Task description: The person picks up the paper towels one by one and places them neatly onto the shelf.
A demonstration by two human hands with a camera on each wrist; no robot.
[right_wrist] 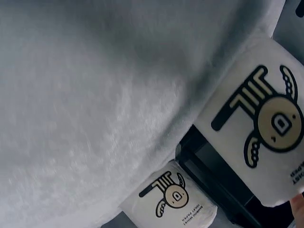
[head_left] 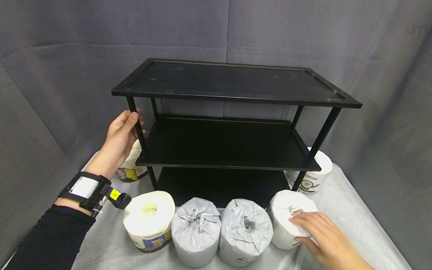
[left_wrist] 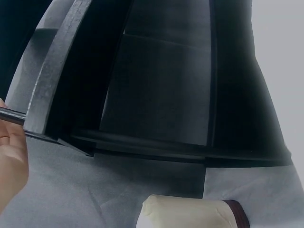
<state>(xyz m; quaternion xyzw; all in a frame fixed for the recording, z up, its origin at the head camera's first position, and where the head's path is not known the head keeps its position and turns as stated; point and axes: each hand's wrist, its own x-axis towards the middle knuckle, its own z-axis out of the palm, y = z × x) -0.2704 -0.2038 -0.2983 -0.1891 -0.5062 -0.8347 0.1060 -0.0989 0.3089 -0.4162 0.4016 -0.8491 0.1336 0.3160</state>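
**Roll Under Right Hand, Shelf Steadied by Left: Risk Points Noted**

Nearest the head camera, the right hand [head_left: 322, 234] is being laid with straight, slightly spread fingers on the white paper-wrapped toilet roll with the printed mascot [head_left: 291, 217], which is standing at the right end of a front row on the grey cloth-covered table [head_left: 354, 221]. No closed grip is being shown; if a lift is being attempted from this flat contact, the roll is judged likely to slip or tip against the neighbouring grey crinkle-wrapped roll [head_left: 245, 231]. A second grey crinkle-wrapped roll [head_left: 196, 231] and a cream unwrapped-top roll with a coloured label [head_left: 149, 219] are completing the row.

The left hand [head_left: 120, 138] is being held upright, fingers curled round the front-left post of the black three-tier metal shelf unit [head_left: 233, 80], with the wrist raised and the black-sleeved forearm angled up from the table. Should this hold be loosened, the light frame is judged liable to shift when pushed. Two further rolls are being partly hidden behind the legs, where they could be knocked.
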